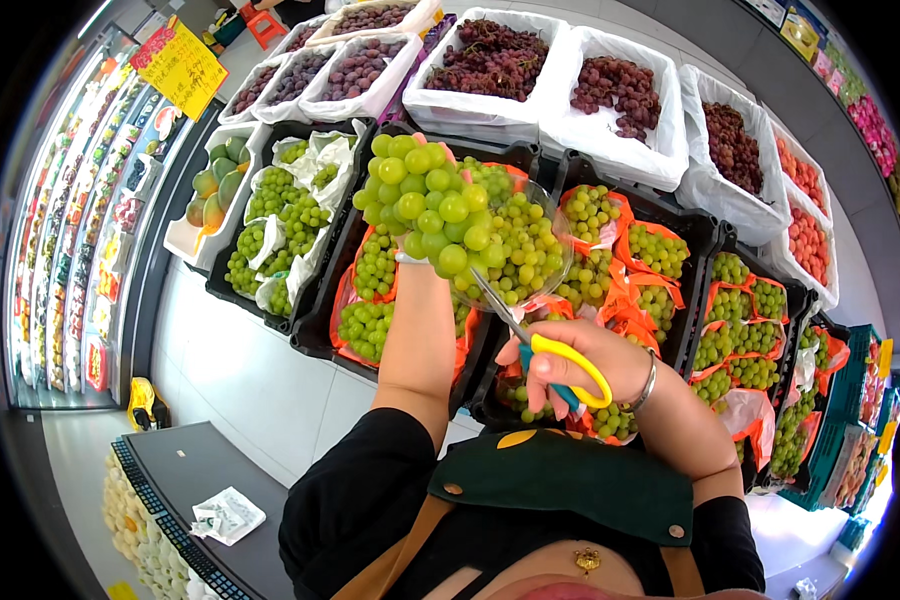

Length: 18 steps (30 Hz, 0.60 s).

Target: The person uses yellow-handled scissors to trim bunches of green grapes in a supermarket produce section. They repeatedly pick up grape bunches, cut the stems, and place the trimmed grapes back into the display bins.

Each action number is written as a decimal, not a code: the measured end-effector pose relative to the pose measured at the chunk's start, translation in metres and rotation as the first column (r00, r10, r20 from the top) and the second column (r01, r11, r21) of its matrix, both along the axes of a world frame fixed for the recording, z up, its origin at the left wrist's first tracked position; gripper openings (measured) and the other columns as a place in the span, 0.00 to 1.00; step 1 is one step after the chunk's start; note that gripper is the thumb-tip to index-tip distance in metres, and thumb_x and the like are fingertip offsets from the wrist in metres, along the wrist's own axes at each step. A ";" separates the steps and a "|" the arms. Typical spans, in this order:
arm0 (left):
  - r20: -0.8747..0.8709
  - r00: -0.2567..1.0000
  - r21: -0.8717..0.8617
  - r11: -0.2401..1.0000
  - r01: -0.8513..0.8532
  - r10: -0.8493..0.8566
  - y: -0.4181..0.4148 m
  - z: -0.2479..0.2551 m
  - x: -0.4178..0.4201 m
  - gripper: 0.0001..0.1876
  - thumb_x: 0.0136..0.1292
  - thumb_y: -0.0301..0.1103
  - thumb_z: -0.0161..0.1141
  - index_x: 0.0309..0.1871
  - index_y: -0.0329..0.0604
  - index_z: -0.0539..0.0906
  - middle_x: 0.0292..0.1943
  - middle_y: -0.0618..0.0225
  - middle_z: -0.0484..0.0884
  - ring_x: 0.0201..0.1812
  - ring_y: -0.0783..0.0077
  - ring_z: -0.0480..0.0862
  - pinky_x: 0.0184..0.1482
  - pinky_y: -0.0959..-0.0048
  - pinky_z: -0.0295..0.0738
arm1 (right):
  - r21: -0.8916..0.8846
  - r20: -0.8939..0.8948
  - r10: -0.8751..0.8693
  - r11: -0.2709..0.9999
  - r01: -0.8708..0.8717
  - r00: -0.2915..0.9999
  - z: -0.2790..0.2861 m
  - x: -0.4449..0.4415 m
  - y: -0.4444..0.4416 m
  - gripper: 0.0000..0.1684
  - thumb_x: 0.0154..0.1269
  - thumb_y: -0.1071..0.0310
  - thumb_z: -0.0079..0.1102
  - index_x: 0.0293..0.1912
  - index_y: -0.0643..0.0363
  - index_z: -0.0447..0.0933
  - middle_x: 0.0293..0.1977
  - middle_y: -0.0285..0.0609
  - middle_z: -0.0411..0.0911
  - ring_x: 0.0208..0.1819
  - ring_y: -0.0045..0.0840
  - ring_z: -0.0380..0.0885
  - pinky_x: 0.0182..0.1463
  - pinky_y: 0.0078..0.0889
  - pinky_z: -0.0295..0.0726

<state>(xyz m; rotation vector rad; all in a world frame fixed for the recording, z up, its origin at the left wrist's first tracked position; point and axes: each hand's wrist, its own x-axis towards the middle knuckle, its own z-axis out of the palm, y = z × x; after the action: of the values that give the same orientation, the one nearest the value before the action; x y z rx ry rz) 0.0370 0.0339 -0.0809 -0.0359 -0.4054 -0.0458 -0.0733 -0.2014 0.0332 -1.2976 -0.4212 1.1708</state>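
Observation:
My left hand [420, 240] is raised under a large bunch of green grapes [435, 206] and holds it up; the fruit hides most of the palm, and fingertips show behind it. In my right hand [577, 364] is a pair of scissors [529, 345] with yellow and teal handles. The blades point up and left, with the tips at the bunch's lower edge; how far they are parted is hard to tell. Just right of the bunch, a clear round plastic container [562, 262] with green grapes inside shows partly behind it.
Black crates of green grapes [652, 251] in orange wrapping spread below and around my hands. White-lined boxes of red grapes [495, 56] stand beyond. Mangoes [221, 180] lie at the left, near a refrigerated display [82, 247]. A grey counter [195, 457] is at lower left.

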 end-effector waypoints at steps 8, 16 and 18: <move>0.125 0.990 -0.018 0.998 0.064 -0.061 0.003 0.007 -0.002 0.26 0.69 0.51 0.46 0.65 0.49 0.65 0.60 0.65 0.71 0.66 0.63 0.65 0.66 0.48 0.61 | 0.070 -0.153 -0.013 0.997 0.024 0.988 -0.008 -0.001 0.002 0.29 0.69 0.46 0.46 0.51 0.64 0.72 0.26 0.45 0.80 0.18 0.21 0.75 0.26 0.19 0.73; 0.148 0.988 0.034 0.998 0.045 -0.049 -0.002 0.018 -0.004 0.26 0.68 0.49 0.49 0.64 0.47 0.66 0.59 0.63 0.72 0.65 0.63 0.67 0.65 0.47 0.63 | 0.043 -0.146 -0.016 0.999 0.022 0.989 -0.008 0.003 0.008 0.30 0.69 0.44 0.44 0.51 0.64 0.72 0.27 0.45 0.80 0.19 0.20 0.75 0.26 0.19 0.74; -0.397 0.918 -0.083 0.995 -0.051 0.014 -0.009 0.047 -0.012 0.26 0.68 0.48 0.49 0.64 0.47 0.66 0.59 0.63 0.72 0.65 0.63 0.67 0.65 0.48 0.63 | 0.042 -0.149 -0.026 0.999 0.033 0.988 -0.008 0.004 0.008 0.31 0.69 0.44 0.44 0.51 0.64 0.72 0.27 0.45 0.80 0.19 0.20 0.75 0.26 0.18 0.73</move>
<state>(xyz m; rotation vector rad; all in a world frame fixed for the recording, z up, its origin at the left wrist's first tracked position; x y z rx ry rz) 0.0247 0.0252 -0.0335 -0.1273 -0.0005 0.0136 -0.0698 -0.1937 0.0248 -1.1658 -0.3159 1.2182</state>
